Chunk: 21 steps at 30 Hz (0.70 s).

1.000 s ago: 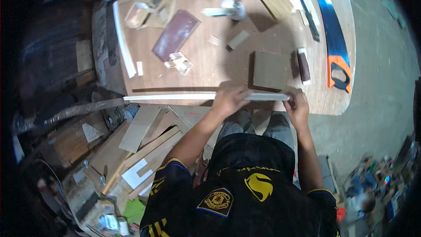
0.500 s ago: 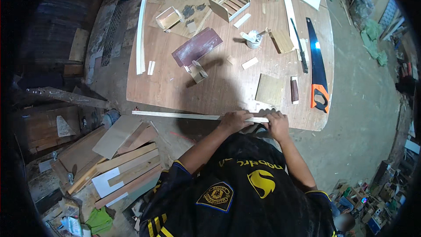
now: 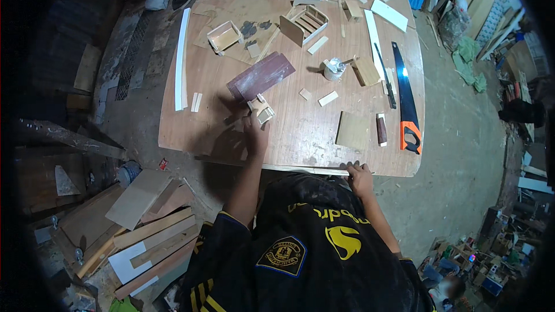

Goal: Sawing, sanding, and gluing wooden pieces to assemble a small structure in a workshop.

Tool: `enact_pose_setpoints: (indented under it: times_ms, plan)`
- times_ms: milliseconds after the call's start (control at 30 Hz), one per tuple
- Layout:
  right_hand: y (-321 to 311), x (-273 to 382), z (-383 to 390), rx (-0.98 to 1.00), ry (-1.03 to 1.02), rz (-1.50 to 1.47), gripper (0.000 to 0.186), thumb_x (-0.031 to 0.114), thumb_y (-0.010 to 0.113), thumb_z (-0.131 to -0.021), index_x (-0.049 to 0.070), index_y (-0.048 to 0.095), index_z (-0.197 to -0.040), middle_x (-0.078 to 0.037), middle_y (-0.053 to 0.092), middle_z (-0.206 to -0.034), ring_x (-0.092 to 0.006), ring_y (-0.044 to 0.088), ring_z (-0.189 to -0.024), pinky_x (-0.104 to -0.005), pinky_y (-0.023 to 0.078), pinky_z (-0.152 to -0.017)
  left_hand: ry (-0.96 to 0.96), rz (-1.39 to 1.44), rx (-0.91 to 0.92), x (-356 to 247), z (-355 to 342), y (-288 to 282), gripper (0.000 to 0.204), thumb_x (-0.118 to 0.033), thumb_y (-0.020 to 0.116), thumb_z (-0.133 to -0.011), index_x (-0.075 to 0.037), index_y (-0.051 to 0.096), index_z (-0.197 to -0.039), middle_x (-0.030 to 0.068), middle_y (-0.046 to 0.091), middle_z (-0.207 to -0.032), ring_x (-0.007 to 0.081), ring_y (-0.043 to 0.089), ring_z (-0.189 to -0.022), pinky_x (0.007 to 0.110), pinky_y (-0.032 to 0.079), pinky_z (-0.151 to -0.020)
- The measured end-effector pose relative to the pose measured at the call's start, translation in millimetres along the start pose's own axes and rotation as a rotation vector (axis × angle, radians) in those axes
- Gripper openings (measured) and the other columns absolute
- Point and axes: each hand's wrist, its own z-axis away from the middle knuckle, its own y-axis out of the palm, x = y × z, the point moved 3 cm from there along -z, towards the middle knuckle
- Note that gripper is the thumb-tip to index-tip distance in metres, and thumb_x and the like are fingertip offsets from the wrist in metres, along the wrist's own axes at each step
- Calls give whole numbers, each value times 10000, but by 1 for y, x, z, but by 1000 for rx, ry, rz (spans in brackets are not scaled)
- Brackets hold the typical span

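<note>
My left hand [image 3: 255, 134] reaches over the near part of the table, closed on the near end of a small wooden box-like piece [image 3: 265, 114] with pale raised sides. At the table's near edge my right hand [image 3: 361, 179] grips the right end of a long thin wooden strip [image 3: 300, 170], which runs leftward in front of my body. My left forearm crosses over the strip and hides part of it. Just beyond the small piece lies a dark reddish board [image 3: 261, 75].
On the table [image 3: 202, 130] are a handsaw [image 3: 404, 92] with an orange handle, a thin dark blade [image 3: 385, 75], a white glue pot [image 3: 334, 69], a square board [image 3: 354, 130] and a slatted wooden box [image 3: 305, 25]. Stacked offcuts [image 3: 156, 231] lie on the floor at left.
My left hand has let go of the strip, moved up and left, and taken hold of the small wooden piece. My right hand keeps the strip, now lower and closer to my body.
</note>
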Motion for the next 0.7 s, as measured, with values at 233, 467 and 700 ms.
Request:
enact_pose_setpoints:
  times_ms: [233,467,700]
  plan:
    - [-8,7,4,-6,-2,1,396,222,756,-741,177,701,-1131,-50,669,-984,-302,559,-864,-400,482,-755,-16,-34,184,6,-6,12,480,-177,767,-796,-97,607,-1242,166,617,-956,345,610,-876,452,496,-754]
    - [-8,4,5,31,63,-26,318,252,747,-761,135,713,-1054,-83,661,-939,-323,556,-854,-423,483,-770,-2,118,110,9,-4,1,317,-133,749,-812,-56,668,-1109,134,639,-788,321,624,-732,429,501,-677]
    - [-11,7,-4,70,41,-48,282,246,753,-765,111,700,-1008,-87,660,-927,-322,549,-871,-416,474,-772,-133,224,137,36,5,-3,348,-88,746,-823,-63,675,-1162,130,657,-830,275,638,-791,391,509,-725]
